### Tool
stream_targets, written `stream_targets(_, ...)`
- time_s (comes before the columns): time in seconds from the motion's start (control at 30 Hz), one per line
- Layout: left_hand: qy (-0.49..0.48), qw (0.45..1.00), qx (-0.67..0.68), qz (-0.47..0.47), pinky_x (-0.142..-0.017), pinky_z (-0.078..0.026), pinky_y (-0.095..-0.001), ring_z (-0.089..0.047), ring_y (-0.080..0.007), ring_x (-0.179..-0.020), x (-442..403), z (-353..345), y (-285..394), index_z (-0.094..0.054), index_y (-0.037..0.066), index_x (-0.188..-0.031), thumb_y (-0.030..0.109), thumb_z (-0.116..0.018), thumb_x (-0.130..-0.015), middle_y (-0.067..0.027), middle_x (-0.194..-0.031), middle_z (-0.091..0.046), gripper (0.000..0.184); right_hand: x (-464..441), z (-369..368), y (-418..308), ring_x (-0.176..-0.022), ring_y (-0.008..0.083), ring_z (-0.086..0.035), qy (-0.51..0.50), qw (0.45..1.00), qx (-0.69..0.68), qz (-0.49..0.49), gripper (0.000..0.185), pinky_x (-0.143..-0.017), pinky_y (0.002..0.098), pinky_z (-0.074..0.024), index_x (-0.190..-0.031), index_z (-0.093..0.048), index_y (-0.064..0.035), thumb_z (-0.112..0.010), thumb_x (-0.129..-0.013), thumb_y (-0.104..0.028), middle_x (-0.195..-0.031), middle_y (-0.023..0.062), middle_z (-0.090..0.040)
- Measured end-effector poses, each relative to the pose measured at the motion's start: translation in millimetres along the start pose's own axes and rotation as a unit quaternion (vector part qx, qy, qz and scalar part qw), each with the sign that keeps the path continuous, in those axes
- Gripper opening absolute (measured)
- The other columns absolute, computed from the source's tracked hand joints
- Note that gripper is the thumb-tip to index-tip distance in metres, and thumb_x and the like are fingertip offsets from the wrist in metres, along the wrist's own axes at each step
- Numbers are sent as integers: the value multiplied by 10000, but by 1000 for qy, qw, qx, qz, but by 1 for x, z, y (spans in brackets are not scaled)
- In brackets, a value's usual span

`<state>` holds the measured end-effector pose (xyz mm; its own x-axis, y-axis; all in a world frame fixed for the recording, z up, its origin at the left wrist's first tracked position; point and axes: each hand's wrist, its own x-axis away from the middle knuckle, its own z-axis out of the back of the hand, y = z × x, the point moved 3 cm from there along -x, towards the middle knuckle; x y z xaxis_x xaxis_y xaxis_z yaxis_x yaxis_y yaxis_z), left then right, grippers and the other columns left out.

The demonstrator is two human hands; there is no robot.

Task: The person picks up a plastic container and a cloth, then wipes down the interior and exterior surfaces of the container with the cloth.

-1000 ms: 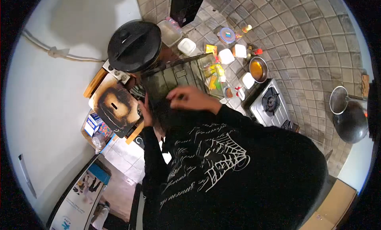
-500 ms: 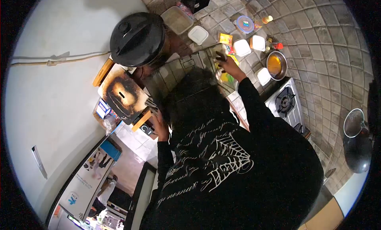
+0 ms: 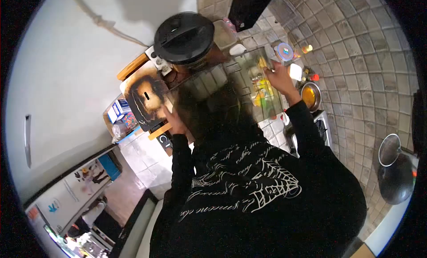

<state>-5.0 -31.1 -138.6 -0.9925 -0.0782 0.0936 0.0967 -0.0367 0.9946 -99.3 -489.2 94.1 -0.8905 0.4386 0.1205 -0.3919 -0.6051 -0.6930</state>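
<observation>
A large see-through rectangular panel or tray (image 3: 213,78), tinted and marked with straight lines, spans the space between my two hands; its exact kind is unclear. My left hand (image 3: 175,123) is closed at its left edge, with some fingers hidden beside a scorched board (image 3: 153,91). On the far right side, my right hand (image 3: 281,81) grips the panel, fingers bent over its edge. Yellow and green items (image 3: 262,93) show in or through the panel near that hand. A dark reflection or shadow covers its middle.
A black-lidded pot (image 3: 184,38) stands behind the panel. To the right are a pan of orange liquid (image 3: 310,97), a blue-rimmed tub (image 3: 284,52), a white-lidded container (image 3: 295,72), bottles and a gas stove (image 3: 322,129). A wok (image 3: 395,184) hangs at far right.
The panel has shifted rightward with my hands and now covers white containers that showed beside it. My right hand's fingers have curled more. The whole view has turned somewhat.
</observation>
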Motion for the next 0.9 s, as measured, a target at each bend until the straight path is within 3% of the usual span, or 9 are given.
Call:
stream_targets(0.1,-20,992,106,67,-1225,-351,-401,-435,-298,-1475,-26,0,-72,-255,16,-1687,227,-508,-1145,-170,-1653,-402,634,-4,-4,-6,-1017,484,-706,1,1000,20,-19,403,-893,473,-550,-1274,-671,35,-697,-948,-201,-998,299,-732)
stream_targets(0.17,-169,809,481,292,-1154,-463,-425,-500,-298,-1412,3,-45,-23,-435,53,-1605,595,-469,-1099,-143,-1604,-488,743,12,17,-43,-922,450,-712,92,984,49,142,313,-826,463,-545,-1156,-687,53,-681,-963,-193,-930,276,-731)
stream_targets(0.2,-167,803,494,290,-1154,-463,-425,-500,-298,-1412,9,-56,-27,-435,53,-1605,595,-469,-1099,-143,-1604,-488,743,20,27,-63,-758,124,-599,52,993,50,91,286,-698,356,-503,-1133,-699,35,-683,-1025,-229,-797,56,-667)
stream_targets(0.3,-253,623,681,290,-1185,-408,-393,-487,-306,-1416,24,-68,-33,-388,58,-1647,408,-439,-1155,-119,-1636,-447,606,34,47,-97,-727,82,-560,-11,1000,8,10,266,-641,304,-454,-1027,-709,-3,-691,-1033,-268,-765,-14,-617)
stream_targets(0.5,-330,796,453,228,-1054,-561,-453,-610,-298,-1281,53,-44,1,-466,77,-1587,591,-425,-1113,-148,-1525,-549,701,56,75,-148,-696,51,-472,9,1000,19,12,302,-604,268,-362,-897,-679,-26,-692,-1047,-288,-756,-80,-559)
stream_targets(0.67,-277,697,589,300,-1242,-359,-469,-406,-303,-1519,58,-13,112,-369,79,-1652,618,-348,-1119,-123,-1660,-431,758,82,86,-202,-795,41,-493,54,995,17,87,229,-677,259,-397,-1112,-724,-2,-688,-1067,-224,-870,-67,-611)
stream_targets(0.73,-258,790,522,191,-1245,-354,-469,-405,-310,-1519,37,1,121,-385,81,-1645,655,-349,-1104,-128,-1664,-427,789,95,96,-230,-804,44,-497,53,993,34,100,243,-699,253,-410,-1155,-723,3,-690,-1066,-221,-885,-69,-620)
stream_targets(0.8,-300,606,715,178,-1242,-345,-454,-420,-332,-1493,11,-7,112,-404,71,-1633,677,-374,-1093,-145,-1655,-431,812,102,102,-249,-814,46,-500,52,992,51,102,264,-720,247,-422,-1199,-722,7,-691,-1065,-219,-900,-71,-628)
stream_targets(0.9,-358,534,752,145,-1229,-350,-448,-452,-327,-1451,1,-8,121,-429,56,-1614,631,-420,-1101,-141,-1625,-463,770,114,104,-274,-817,59,-495,136,971,47,193,271,-749,241,-422,-1262,-707,4,-676,-1068,-182,-897,-66,-637)
